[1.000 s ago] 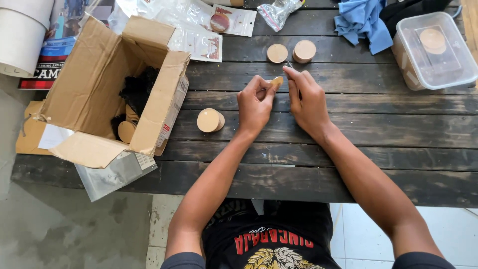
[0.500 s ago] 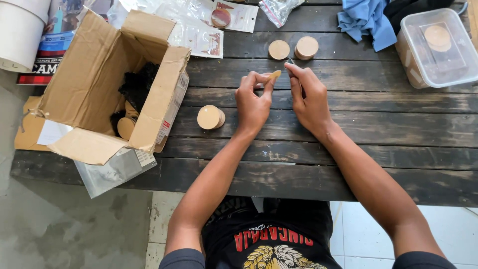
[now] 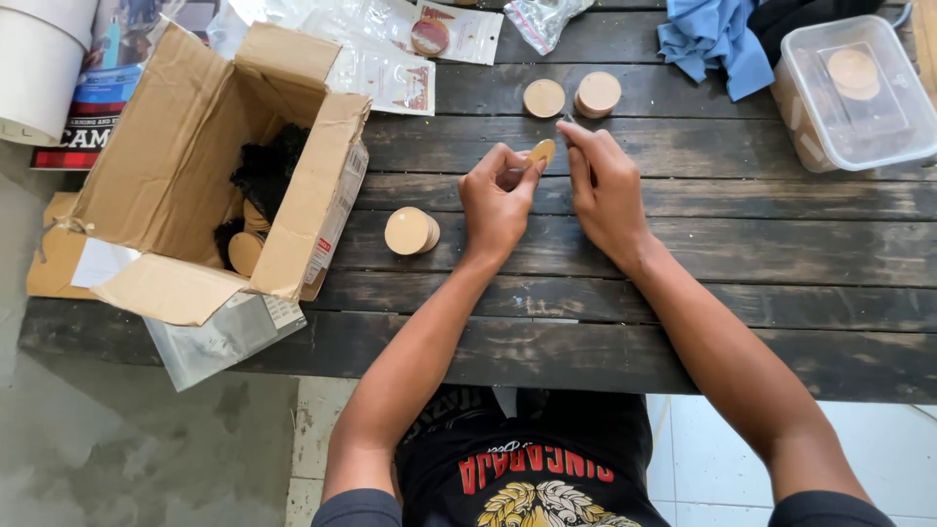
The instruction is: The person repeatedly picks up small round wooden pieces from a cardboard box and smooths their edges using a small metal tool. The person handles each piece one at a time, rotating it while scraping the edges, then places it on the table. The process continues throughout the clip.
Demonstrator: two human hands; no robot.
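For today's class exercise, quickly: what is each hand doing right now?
Left hand: fingers pinched shut on a small wooden disc.
Right hand: fingers curled beside the disc; any grip cannot be told.

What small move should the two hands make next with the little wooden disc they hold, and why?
Probably bring the right hand a touch closer to the small wooden disc. The left hand pinches that disc on edge above the dark plank table, and the right fingertips sit just beside it, seemingly holding something thin, too small to identify. The disc stacks lie apart, untouched.
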